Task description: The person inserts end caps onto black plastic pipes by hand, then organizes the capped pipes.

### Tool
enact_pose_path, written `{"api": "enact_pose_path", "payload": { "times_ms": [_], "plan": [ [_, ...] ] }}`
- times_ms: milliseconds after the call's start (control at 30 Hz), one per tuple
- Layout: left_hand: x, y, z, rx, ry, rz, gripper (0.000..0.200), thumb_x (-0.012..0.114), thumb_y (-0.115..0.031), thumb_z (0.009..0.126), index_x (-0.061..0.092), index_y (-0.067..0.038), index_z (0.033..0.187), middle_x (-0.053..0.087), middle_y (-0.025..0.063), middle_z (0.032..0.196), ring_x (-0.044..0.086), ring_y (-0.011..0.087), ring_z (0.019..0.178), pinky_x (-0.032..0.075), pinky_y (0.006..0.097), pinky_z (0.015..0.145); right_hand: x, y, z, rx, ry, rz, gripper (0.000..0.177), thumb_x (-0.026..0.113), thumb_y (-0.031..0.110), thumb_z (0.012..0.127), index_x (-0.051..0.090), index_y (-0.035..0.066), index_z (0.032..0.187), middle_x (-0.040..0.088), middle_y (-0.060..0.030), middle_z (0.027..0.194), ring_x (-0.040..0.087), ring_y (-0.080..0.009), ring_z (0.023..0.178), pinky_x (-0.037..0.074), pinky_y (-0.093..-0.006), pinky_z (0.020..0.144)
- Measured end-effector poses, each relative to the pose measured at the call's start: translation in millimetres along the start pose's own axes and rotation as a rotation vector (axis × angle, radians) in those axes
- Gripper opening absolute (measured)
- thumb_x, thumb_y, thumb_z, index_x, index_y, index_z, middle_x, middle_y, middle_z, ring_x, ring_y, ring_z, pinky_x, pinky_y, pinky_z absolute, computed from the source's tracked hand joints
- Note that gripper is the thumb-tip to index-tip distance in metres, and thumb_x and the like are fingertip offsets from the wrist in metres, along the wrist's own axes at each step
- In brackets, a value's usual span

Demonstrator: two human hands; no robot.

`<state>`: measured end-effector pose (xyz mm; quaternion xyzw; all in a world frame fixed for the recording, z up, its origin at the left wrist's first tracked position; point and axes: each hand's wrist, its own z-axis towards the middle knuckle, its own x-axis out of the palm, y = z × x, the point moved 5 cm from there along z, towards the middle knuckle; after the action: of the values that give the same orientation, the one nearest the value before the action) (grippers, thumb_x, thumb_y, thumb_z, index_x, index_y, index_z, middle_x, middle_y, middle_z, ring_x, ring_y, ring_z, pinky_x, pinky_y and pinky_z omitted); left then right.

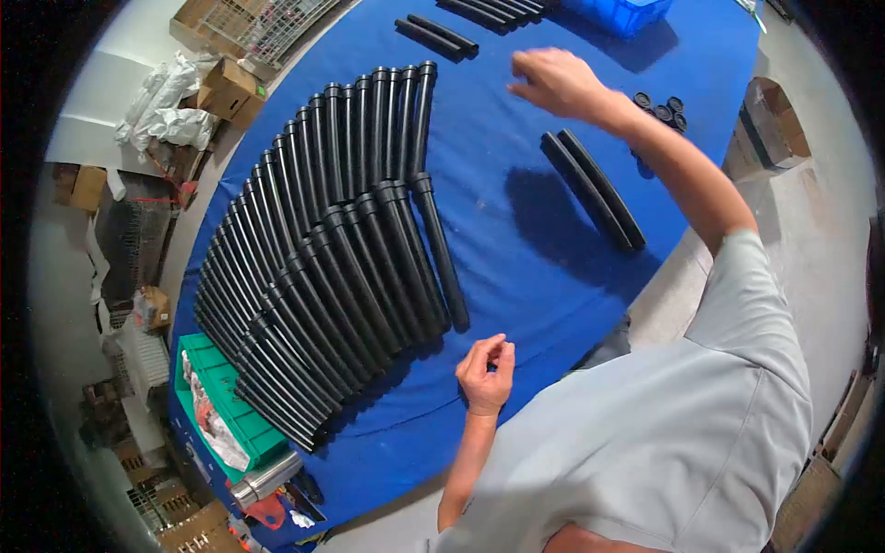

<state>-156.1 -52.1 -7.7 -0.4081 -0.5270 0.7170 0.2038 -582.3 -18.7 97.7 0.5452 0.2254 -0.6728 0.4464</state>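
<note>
Near the table's front edge, my left hand (486,373) is held with its fingers curled in and the thumb close to the index finger; nothing shows in it. The lower end of a black tube (440,253) lies just beyond it. My right hand (558,83) is stretched over the far part of the table, fingers bent and thumb apart, with nothing visible in it. Below it lie two loose black tubes (595,189) side by side. To the left, many black tubes with collared ends lie in two overlapping fanned rows (323,240).
Small black round caps (662,113) sit partly behind my right forearm. A blue crate (616,14) and more tubes (437,39) lie at the far edge of the blue-covered table (479,157). A green bin (253,419) and a metal cylinder (267,479) stand at the left end.
</note>
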Motion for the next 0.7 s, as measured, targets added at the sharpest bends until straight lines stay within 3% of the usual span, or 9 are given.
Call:
{"api": "enact_pose_path", "payload": {
  "times_ms": [67,100,133,233,400,467,533,567,700],
  "plan": [
    [0,-1,0,0.023,-0.011,0.007,0.012,0.073,-0.006,0.089,0.072,0.001,0.098,0.069,0.0070,0.078,0.066,0.0115,0.066,0.052,0.0254,0.060,-24,22,-60,0.108,0.073,-0.045,0.033,0.070,0.034,0.089,0.061,0.005,0.102,0.065,-0.0183,0.111,0.064,-0.0394,0.096,0.053,-0.0511,0.080],
    [0,0,0,0.023,-0.009,0.007,0.012,0.073,-0.007,0.089,0.072,0.001,0.098,0.069,0.0071,0.077,0.065,0.0114,0.065,0.052,0.0254,0.060,-23,28,-86,0.044,0.009,-0.136,0.037,0.073,0.034,0.086,0.061,0.005,0.106,0.061,-0.0175,0.119,0.060,-0.0375,0.105,0.050,-0.0483,0.088],
    [-1,1,0,0.023,-0.010,0.010,0.012,0.073,-0.007,0.089,0.072,0.001,0.098,0.069,0.0071,0.077,0.065,0.0113,0.065,0.052,0.0254,0.060,-31,42,-114,-0.069,-0.160,-0.141,0.045,0.076,0.033,0.084,0.060,0.004,0.114,0.057,-0.0192,0.125,0.054,-0.0367,0.118,0.045,-0.0471,0.098],
    [0,4,-2,0.006,-0.027,-0.015,0.012,0.074,-0.008,0.089,0.072,0.001,0.097,0.069,0.0070,0.077,0.066,0.0112,0.065,0.052,0.0255,0.061,-18,59,-178,0.052,-0.051,-0.240,0.065,0.075,0.038,0.085,0.054,0.000,0.134,0.042,-0.0244,0.149,0.033,-0.0402,0.144,0.021,-0.0536,0.121],
    [-1,-3,-2,0.076,-0.059,0.002,0.011,0.075,-0.008,0.088,0.071,-0.001,0.094,0.068,0.0084,0.076,0.065,0.0138,0.062,0.051,0.0270,0.059,13,66,-221,0.109,0.020,-0.273,0.059,0.070,0.034,0.088,0.056,0.002,0.135,0.046,-0.0225,0.147,0.033,-0.0397,0.144,0.020,-0.0546,0.121],
    [-1,-3,-2,0.079,-0.063,-0.014,0.010,0.075,-0.009,0.088,0.072,-0.001,0.094,0.069,0.0087,0.077,0.065,0.0140,0.063,0.051,0.0271,0.059,13,81,-223,0.031,0.007,-0.239,0.052,0.068,0.020,0.085,0.058,0.004,0.133,0.050,-0.0190,0.143,0.043,-0.0380,0.135,0.032,-0.0531,0.114],
    [-1,4,-4,0.053,-0.073,-0.052,0.011,0.075,-0.009,0.088,0.072,-0.001,0.094,0.069,0.0088,0.078,0.066,0.0140,0.064,0.052,0.0271,0.060,19,92,-225,-0.029,0.029,-0.278,0.052,0.064,0.013,0.083,0.057,0.004,0.134,0.052,-0.0179,0.139,0.047,-0.0371,0.129,0.035,-0.0528,0.109],
    [-1,6,-5,0.042,-0.081,-0.066,0.010,0.075,-0.009,0.088,0.072,-0.001,0.094,0.069,0.0089,0.078,0.066,0.0146,0.064,0.052,0.0273,0.061,18,95,-225,-0.036,0.010,-0.241,0.054,0.060,0.006,0.081,0.055,0.003,0.135,0.054,-0.0181,0.135,0.052,-0.0359,0.122,0.042,-0.0486,0.104],
    [-3,0,-5,0.071,-0.104,-0.066,0.009,0.075,-0.009,0.089,0.072,-0.001,0.093,0.070,0.0094,0.078,0.066,0.0150,0.064,0.052,0.0285,0.060,24,103,-222,0.011,-0.021,-0.088,0.056,0.056,-0.003,0.082,0.050,0.000,0.138,0.053,-0.0206,0.132,0.056,-0.0369,0.105,0.050,-0.0409,0.092]
  ]
}}
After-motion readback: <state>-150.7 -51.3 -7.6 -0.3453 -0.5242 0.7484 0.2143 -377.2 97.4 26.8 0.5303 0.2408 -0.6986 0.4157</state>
